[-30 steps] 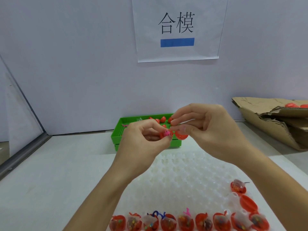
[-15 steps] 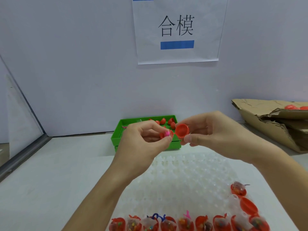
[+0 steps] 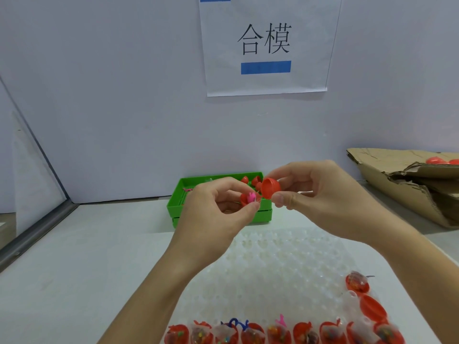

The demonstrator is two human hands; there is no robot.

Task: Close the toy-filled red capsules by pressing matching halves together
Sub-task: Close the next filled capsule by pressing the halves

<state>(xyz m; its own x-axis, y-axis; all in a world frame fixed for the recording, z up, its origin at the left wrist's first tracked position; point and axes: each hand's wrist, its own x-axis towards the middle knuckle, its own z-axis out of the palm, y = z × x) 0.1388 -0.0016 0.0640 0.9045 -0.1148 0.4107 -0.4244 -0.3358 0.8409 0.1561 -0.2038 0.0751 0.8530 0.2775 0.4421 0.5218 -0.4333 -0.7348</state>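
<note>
Head view: both hands are raised above the counter (image 3: 74, 256), close together but not touching. Left hand (image 3: 213, 214) pinches a red capsule half (image 3: 244, 198) between thumb and fingers; a pink toy (image 3: 251, 196) protrudes from it. Right hand (image 3: 323, 197) pinches an empty red cap half (image 3: 270, 189) between thumb and forefinger, open side facing the left hand. The two halves sit just beside each other and are not joined.

Behind the hands, a green tray (image 3: 178, 207) holds several red pieces. Below the hands, a clear dimpled tray (image 3: 285, 264) lies on the counter; a row of toy-filled open capsules (image 3: 278, 333) lines its near edge and continues up its right side. At right, a torn cardboard box (image 3: 397, 180) contains red pieces. A paper sign (image 3: 265, 45) with two characters and a blue bar hangs on the wall.
</note>
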